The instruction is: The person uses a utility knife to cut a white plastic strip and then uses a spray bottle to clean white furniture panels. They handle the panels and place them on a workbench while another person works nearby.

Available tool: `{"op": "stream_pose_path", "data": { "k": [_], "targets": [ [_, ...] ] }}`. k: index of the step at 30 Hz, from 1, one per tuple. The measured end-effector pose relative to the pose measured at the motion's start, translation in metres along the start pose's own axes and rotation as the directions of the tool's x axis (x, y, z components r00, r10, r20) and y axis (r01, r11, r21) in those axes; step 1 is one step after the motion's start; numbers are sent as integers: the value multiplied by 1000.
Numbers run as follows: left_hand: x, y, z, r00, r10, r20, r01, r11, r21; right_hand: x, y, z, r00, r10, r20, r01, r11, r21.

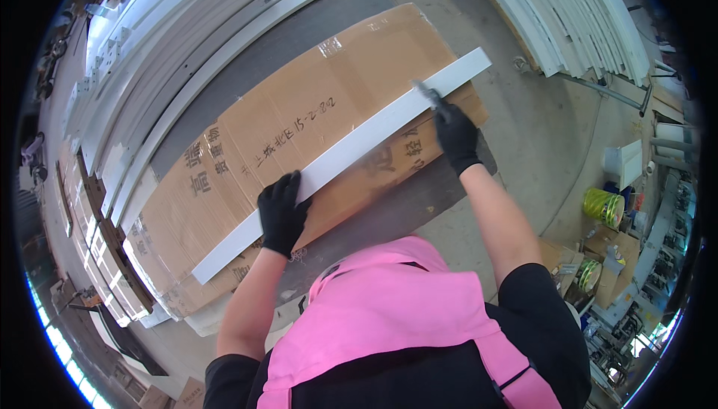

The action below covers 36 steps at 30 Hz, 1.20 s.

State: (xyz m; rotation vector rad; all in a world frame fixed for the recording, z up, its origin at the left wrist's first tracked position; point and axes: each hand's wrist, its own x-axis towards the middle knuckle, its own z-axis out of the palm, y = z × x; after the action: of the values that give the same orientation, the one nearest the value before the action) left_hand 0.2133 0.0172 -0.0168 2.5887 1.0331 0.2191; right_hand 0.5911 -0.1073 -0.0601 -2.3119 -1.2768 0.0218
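Observation:
A long white bar (363, 138) lies slantwise across a flattened cardboard sheet (292, 121), running from lower left to upper right. My left hand (283, 213), in a black glove, grips the bar left of its middle, with the fingers over its top face. Close to the bar's upper right end, my right hand (455, 133), also black-gloved, is closed round a small grey hand tool (428, 95). The tool's tip is over the bar's face; motion blur hides its exact kind and whether it touches.
Long white profiles (187, 57) are stacked at the left, beside the cardboard on a dark grey surface (329, 16). More white strips (568, 16) lie on a rack at the upper right. Yellow-green rolls (603, 207) and opened cartons (609, 259) stand at the right.

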Motion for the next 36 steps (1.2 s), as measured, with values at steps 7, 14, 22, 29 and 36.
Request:
{"op": "stream_pose_path", "data": {
  "k": [7, 14, 22, 29, 36],
  "targets": [
    [12, 12, 17, 1000, 11, -9, -12, 996, -90, -18, -56, 9, 980, -140, 143, 142, 990, 3],
    [-65, -46, -28, 981, -186, 54, 184, 982, 50, -1, -30, 0, 994, -99, 52, 103, 990, -93],
    [3, 2, 10, 994, -110, 0, 110, 993, -45, -60, -130, 39, 942, -251, 225, 243, 968, 62],
    [-42, -44, -13, 997, -71, 2, 71, 996, -49, -18, -66, 16, 994, 12, 106, -2, 995, -97],
    [-126, -104, -39, 972, -231, -36, 233, 970, 73, -78, -159, 52, 926, -280, 253, 274, 960, 60]
  ]
}}
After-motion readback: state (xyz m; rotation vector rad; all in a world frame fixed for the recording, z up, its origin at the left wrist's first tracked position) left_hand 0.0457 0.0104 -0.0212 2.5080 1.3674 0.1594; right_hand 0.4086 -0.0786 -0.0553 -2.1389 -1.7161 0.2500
